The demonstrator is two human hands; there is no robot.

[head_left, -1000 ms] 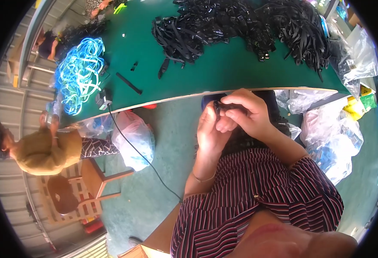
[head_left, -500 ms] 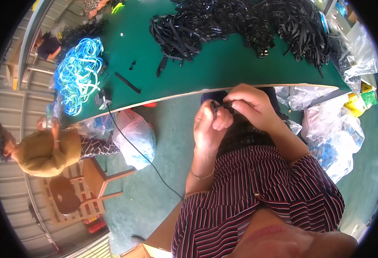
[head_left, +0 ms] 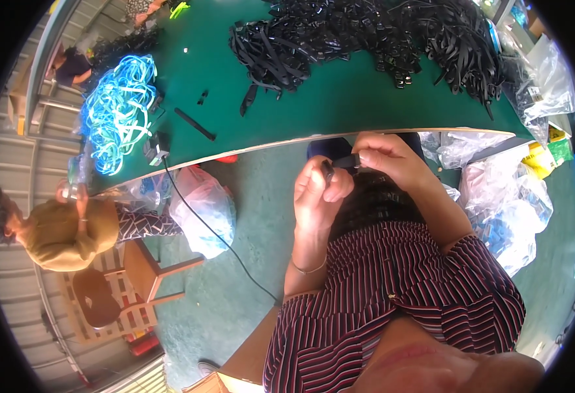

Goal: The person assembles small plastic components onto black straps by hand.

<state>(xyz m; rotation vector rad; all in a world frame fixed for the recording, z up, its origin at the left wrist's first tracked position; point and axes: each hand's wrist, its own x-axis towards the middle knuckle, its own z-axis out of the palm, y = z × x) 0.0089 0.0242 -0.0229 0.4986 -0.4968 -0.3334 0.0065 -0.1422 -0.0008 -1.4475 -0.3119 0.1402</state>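
Observation:
Just off the near edge of the table, my two hands hold a short black strap (head_left: 347, 162) between them. My left hand (head_left: 322, 188) is closed around one end, where a small dark piece sticks up between thumb and fingers. At the other end, my right hand (head_left: 392, 161) pinches the strap between thumb and fingers. Beyond my hands, a large heap of black straps (head_left: 281, 59) with shiny dark buckle-like pieces covers the far part of the green table (head_left: 287, 114). One loose black strap (head_left: 194, 124) lies left of my hands, with small black pieces (head_left: 202, 97) behind it.
Blue and pale green cords (head_left: 114, 111) lie piled at the table's left end, near a black box (head_left: 156, 149) with a cable running down. Plastic bags (head_left: 205, 213) stand left and more bags (head_left: 506, 203) right. Another person (head_left: 71, 226) stands at left by a wooden chair (head_left: 146, 272).
My right hand has moved slightly to the right, away from my left. More of the black strap now shows between them.

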